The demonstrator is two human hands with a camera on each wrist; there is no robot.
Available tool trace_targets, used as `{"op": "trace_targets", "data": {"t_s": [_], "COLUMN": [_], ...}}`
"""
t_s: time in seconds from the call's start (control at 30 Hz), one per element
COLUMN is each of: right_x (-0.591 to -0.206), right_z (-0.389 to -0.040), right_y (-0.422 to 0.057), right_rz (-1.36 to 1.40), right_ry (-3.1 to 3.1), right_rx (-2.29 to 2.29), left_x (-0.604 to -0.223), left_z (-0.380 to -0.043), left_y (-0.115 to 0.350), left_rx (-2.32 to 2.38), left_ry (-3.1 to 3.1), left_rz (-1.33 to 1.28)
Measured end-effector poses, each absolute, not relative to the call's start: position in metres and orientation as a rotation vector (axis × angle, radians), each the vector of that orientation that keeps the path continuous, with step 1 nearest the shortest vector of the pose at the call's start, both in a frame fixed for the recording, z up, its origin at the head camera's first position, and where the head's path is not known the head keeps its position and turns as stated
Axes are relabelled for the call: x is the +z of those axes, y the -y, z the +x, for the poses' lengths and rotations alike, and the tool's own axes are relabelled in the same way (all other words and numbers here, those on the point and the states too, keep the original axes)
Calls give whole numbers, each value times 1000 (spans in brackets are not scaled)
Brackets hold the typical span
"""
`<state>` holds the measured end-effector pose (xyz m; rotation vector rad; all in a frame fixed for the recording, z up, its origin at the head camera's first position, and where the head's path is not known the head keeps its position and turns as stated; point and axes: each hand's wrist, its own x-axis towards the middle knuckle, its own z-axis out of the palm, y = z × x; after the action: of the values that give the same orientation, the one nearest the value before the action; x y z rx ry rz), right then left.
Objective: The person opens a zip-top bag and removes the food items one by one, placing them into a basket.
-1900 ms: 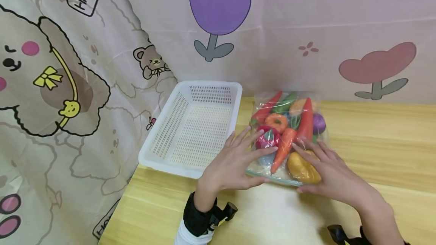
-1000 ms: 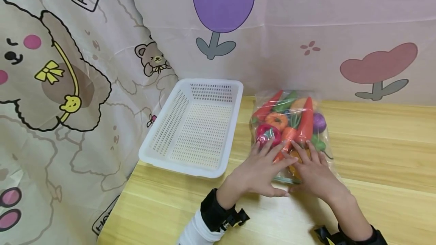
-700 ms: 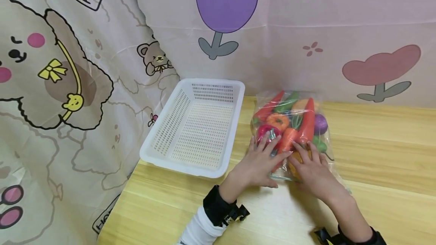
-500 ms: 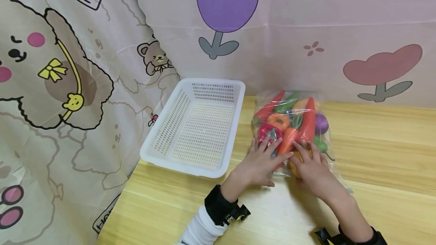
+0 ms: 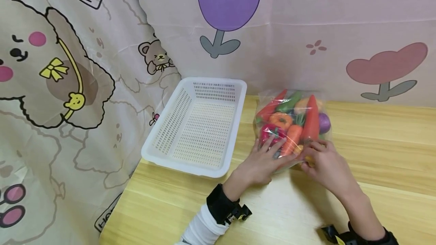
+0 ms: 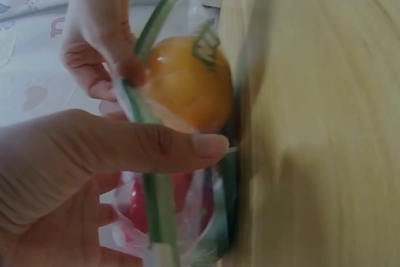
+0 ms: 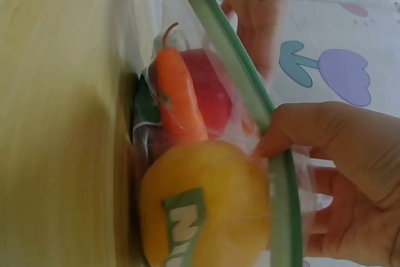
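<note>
A clear zip bag (image 5: 293, 103) of toy vegetables lies on the table with its green zip edge (image 7: 284, 198) toward me. Through the plastic show a carrot (image 5: 292, 139), a dark pink pepper (image 5: 271, 134), a small orange pumpkin (image 5: 281, 119) and a purple round piece (image 5: 324, 123). My left hand (image 5: 259, 163) holds the bag's near left part, fingers spread on top and thumb across the zip edge. With thumb and curled fingers, my right hand (image 5: 328, 167) pinches the zip edge further right. A rounded yellow-orange piece (image 7: 206, 198) sits just inside, partly hidden by my hands in the head view.
Left of the bag stands a white perforated basket (image 5: 201, 135) with nothing in it. A printed cloth (image 5: 289, 48) hangs behind the wooden table (image 5: 381, 154), and another covers the left side. A black wrist camera (image 5: 243, 213) sticks out from my left wrist.
Both hands came inward to the bag's near edge. My right fingers, spread over the bag before, have curled to pinch the zip edge, which is lifted a little. The basket stays put.
</note>
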<state>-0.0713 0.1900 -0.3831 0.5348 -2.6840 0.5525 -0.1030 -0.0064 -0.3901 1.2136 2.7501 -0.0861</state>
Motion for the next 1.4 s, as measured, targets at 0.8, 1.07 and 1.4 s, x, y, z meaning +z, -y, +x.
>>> {"op": "trace_targets", "data": {"t_s": [0.8,1.07,1.4], "right_x": [-361,-365,-359], "right_z": [-62,-51,-47], "right_y": [-195,-191,-196], "right_rz": [534,569,358], "right_ry": [2673,2988,3146], "right_rx": [594,601,702], "left_x": [-371,-368,-366], "left_z": [-108,-108,-110], "left_y": [19,20,25], "left_rx": [122,256,392], "left_ry": [-2944,-3016,-3077], "left_rz": [1394,1344,1492]}}
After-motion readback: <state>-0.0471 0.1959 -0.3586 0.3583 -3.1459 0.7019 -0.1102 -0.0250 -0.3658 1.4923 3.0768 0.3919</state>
